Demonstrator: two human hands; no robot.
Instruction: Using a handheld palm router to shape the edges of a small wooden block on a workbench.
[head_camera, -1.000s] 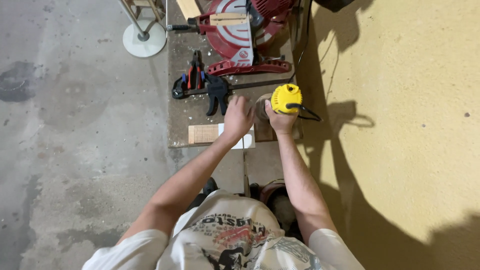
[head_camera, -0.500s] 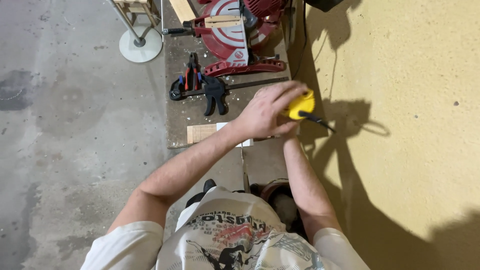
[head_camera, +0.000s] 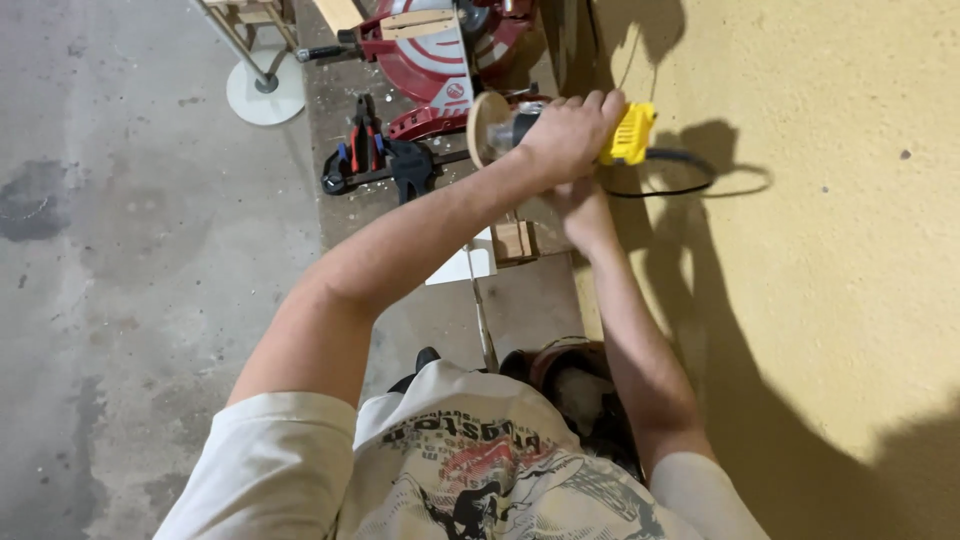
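My left hand (head_camera: 566, 132) grips the body of a yellow and black hand-held power tool (head_camera: 628, 134), lifted off the bench and tipped on its side. The tool's round wooden base plate (head_camera: 487, 126) faces left. Its black cord (head_camera: 690, 172) loops off to the right against the yellow wall. My right hand (head_camera: 580, 208) is just under the tool, with its fingers hidden behind my left hand. A small wood block (head_camera: 515, 241) lies on the low bench (head_camera: 520, 300) right below both hands, beside a white sheet (head_camera: 466, 264).
A red mitre saw (head_camera: 432, 52) stands at the far end of the bench. A black bar clamp with orange and blue grips (head_camera: 378, 162) lies in front of it. A white round stand base (head_camera: 265, 96) is on the concrete floor to the left. The yellow wall (head_camera: 820, 260) runs close on the right.
The tool has come up off the bench and tipped sideways, base plate to the left. My left hand left the wood and took the tool; my right hand dropped beneath it.
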